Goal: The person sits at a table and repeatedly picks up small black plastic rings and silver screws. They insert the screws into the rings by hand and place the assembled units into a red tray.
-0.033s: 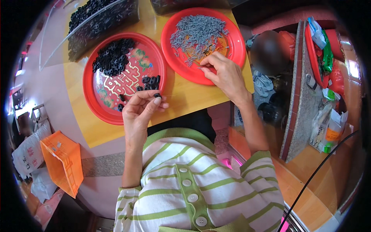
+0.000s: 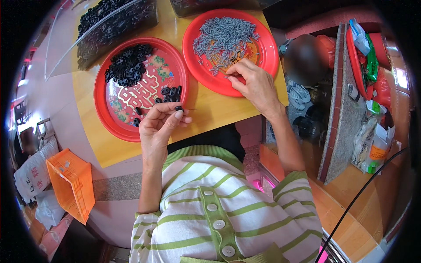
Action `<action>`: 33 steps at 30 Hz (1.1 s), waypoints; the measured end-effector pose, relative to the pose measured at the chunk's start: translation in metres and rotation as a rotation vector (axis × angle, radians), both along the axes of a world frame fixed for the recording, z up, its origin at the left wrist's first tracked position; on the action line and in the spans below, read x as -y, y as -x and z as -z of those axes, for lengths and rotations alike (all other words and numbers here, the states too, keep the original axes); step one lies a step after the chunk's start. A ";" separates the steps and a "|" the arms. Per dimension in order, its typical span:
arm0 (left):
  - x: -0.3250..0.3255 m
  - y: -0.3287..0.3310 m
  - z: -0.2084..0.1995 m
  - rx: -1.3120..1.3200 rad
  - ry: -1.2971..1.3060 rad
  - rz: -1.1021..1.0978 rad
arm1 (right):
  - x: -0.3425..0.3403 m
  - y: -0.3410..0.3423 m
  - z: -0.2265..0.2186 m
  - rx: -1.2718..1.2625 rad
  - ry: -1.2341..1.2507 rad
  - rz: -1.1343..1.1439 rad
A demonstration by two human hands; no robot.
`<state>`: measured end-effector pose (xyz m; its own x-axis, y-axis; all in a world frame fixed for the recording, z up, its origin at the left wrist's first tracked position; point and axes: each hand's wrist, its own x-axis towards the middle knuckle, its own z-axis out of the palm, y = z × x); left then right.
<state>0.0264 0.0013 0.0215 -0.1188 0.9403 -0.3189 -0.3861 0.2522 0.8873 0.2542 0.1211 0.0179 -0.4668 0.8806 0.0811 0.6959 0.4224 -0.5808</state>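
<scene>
A small, glossy black plastic piece (image 2: 178,108) with rounded edges is pinched between the thumb and fingers of the left hand (image 2: 160,122), which partly cover it; a thin pale line runs out to the right of that grip. Up and to the right, the right hand (image 2: 259,91) has its thumb and forefinger tips closed on a tiny grey screw (image 2: 226,77), mostly hidden. Just beyond the left grip, loose black parts (image 2: 165,90), some oval with holes, lie in a red patterned tray (image 2: 99,98); a denser black heap (image 2: 129,63) sits farther off in it. Beyond the right grip, a red plate (image 2: 191,48) bears a pile of grey screws (image 2: 226,35). Both rest on a yellow tabletop (image 2: 109,151). Farthest from the left grip, a clear bin (image 2: 151,17) holds more black parts.
</scene>
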 end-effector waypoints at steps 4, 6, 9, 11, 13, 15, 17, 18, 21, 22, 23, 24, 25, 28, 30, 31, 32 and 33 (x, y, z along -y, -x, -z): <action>-0.001 0.000 0.001 0.011 -0.001 0.009 | -0.001 0.001 0.004 0.000 -0.034 -0.006; -0.002 0.000 0.002 0.009 -0.002 0.011 | -0.002 0.001 0.005 0.010 -0.027 0.003; -0.003 -0.001 0.001 0.014 -0.002 0.014 | -0.003 0.001 0.006 -0.019 -0.011 0.033; -0.004 -0.001 0.001 0.032 -0.008 0.018 | -0.002 -0.002 0.004 -0.079 0.009 0.073; -0.007 -0.003 -0.002 0.025 0.012 0.018 | -0.003 -0.004 0.002 -0.142 0.043 0.070; -0.008 -0.004 -0.003 0.039 0.027 0.026 | -0.002 -0.003 -0.001 -0.205 0.088 0.077; -0.007 -0.004 -0.001 0.074 0.037 0.039 | 0.000 0.000 -0.005 -0.268 0.147 0.093; -0.007 -0.003 -0.001 0.091 0.044 0.040 | 0.002 0.004 -0.008 -0.297 0.164 0.099; -0.010 0.000 -0.002 0.156 0.065 0.029 | 0.014 0.018 -0.019 -0.387 0.212 0.079; -0.010 0.002 -0.001 0.185 0.061 0.032 | 0.019 0.026 -0.022 -0.420 0.222 0.048; -0.011 0.002 -0.001 0.213 0.056 0.035 | 0.023 0.033 -0.026 -0.454 0.233 0.017; -0.012 0.003 -0.001 0.241 0.051 0.041 | 0.028 0.041 -0.031 -0.470 0.278 -0.016; -0.013 0.004 -0.002 0.242 0.044 0.044 | 0.031 0.050 -0.036 -0.485 0.322 -0.048; -0.010 0.003 -0.002 0.104 -0.030 0.017 | 0.037 0.070 -0.038 -0.514 0.359 -0.110; -0.008 0.005 -0.002 0.095 -0.033 -0.001 | 0.037 0.076 -0.038 -0.519 0.390 -0.125; -0.008 0.007 -0.002 0.074 -0.041 -0.006 | 0.036 0.078 -0.039 -0.507 0.397 -0.132; -0.007 0.009 -0.001 0.054 -0.048 -0.011 | 0.036 0.080 -0.040 -0.496 0.403 -0.139; -0.006 0.009 -0.001 0.057 -0.054 -0.011 | 0.036 0.081 -0.040 -0.481 0.409 -0.145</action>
